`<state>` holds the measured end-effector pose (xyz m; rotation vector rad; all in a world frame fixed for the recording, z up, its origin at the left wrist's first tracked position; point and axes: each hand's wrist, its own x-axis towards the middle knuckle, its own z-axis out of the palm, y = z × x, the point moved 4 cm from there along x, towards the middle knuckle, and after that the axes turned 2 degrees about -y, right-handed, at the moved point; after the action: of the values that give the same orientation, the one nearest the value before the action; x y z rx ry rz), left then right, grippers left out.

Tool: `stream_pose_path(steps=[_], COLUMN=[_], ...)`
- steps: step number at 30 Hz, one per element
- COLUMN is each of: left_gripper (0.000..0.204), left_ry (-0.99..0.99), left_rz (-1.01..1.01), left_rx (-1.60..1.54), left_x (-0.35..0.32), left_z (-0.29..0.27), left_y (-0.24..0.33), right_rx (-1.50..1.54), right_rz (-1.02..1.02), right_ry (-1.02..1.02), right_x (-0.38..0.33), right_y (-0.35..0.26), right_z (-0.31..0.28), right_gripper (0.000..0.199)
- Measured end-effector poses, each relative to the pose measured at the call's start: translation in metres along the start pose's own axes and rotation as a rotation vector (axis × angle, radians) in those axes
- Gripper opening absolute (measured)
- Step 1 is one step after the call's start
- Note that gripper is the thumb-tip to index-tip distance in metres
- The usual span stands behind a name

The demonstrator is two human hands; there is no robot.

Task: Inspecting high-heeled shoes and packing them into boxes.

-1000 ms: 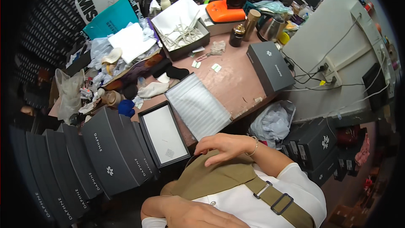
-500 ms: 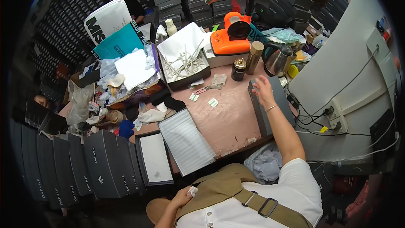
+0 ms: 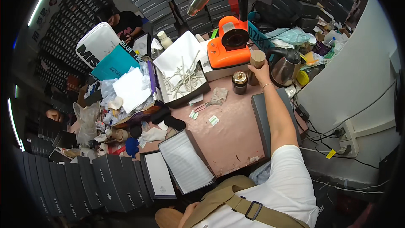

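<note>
My right hand is closed round a tall bronze flask at the back of the pink table, with the arm stretched over a dark grey shoebox. Just left of the flask stands a dark jar with a gold top. To its right is a steel kettle with a black handle. My left hand is low by my body, mostly hidden by the brown apron, so its fingers do not show. In front of me lie a box lined with white wrapping and an open box with a white insert.
An orange device sits behind the jar. A black box of white sticks stands beside plastic bags and cloths. Several grey shoeboxes line the left. Cables hang along the right wall, and another person is at the far left.
My right hand has reached forward from above the shoebox and taken hold of the flask. The left hand, which held a white tissue, has dropped mostly out of sight. The view has shifted.
</note>
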<state>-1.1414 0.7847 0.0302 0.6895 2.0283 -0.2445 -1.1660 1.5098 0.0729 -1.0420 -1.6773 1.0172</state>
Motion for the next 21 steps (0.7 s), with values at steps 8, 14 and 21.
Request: stream_pose_path(steps=[8,14,21], left_gripper=[0.022,0.021,0.065], left_ry=[0.009,0.066,0.392], left_rz=[0.013,0.222,0.657], left_rx=[-0.030,-0.067,-0.799], left_x=[0.006,0.006,-0.086], left_z=[-0.016,-0.036,-0.174], left_y=[-0.005,-0.012,0.011], right_rx=[0.103,0.099,0.276], right_rz=[-0.099,-0.391,-0.257], right_ry=[0.106,-0.233,-0.947], right_x=[-0.032,-0.105,-0.310], right_y=[-0.069,-0.182,-0.275], right_z=[-0.033,-0.095,-0.058], right_gripper=[0.069,0.064,0.071])
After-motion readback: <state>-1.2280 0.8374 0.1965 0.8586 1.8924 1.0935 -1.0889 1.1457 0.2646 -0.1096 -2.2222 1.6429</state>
